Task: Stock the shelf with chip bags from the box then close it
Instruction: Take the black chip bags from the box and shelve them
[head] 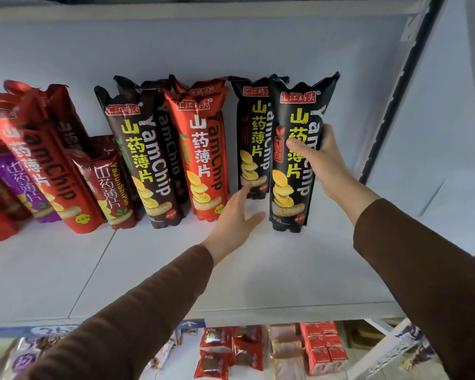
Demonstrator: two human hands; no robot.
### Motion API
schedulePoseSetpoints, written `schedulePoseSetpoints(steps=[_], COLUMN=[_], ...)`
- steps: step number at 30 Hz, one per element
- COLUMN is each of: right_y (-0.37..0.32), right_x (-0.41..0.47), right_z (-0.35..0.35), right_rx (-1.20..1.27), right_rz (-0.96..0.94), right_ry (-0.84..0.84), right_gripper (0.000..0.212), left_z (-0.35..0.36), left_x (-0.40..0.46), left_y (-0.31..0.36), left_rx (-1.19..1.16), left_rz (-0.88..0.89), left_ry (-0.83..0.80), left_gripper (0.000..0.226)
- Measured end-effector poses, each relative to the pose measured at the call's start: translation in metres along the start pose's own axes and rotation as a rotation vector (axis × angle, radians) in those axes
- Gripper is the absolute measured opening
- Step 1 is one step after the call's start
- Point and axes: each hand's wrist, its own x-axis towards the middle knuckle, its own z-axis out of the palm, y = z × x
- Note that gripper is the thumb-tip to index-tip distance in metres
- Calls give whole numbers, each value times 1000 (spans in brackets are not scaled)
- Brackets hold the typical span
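Right hand (317,157) has its grip wrapped around the middle of a tall black chip bag (294,160), thumb across the front print, fingers curled round the far edge, and the bag stands upright with its base on the white shelf (176,270), just in front of another black bag (251,138) at the back wall. Left hand (237,215) reaches in with fingers straight and spread, holding nothing, its fingertips near or at the foot of that rear bag, and I cannot tell if they actually touch. Here is the danger: these bags are tall, narrow and puffy, so letting go before the base sits flat could tip the held one forward off the open front of the shelf. A nudge from the left hand could also topple the rear bag sideways into the red bag (200,154) beside it, and that row toward the left already leans, so one knock may domino the lot. Squeezing too hard risks crushing the chips inside. The box is out of view, so closing it looks some way off. Packets (231,349) on the lower shelf sit right under any fall.
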Motion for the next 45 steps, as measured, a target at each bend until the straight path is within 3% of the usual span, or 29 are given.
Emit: schedulePoseSetpoints(steps=[5,9,31,37,45], right_y=[-2,1,24,39,48], right_x=[7,15,4,-23,-123], right_z=[31,50,49,34,36], right_rx=[16,27,-39,-376,-851], right_rz=[-25,-43,80,234,224], right_ry=[-100,-130,-125,-116,-203], right_gripper=[53,53,66,93,72], left_z=[-30,-48,-68,-70,-72], left_x=[-31,-42,-56,-60,-78], left_y=[-11,-18,-34,-36,-46], left_rx=[434,566,611,586,549], left_rz=[108,115,83,99,119], left_ry=[-93,-74,-102,-118,-199], left_gripper=[67,63,65,63,64])
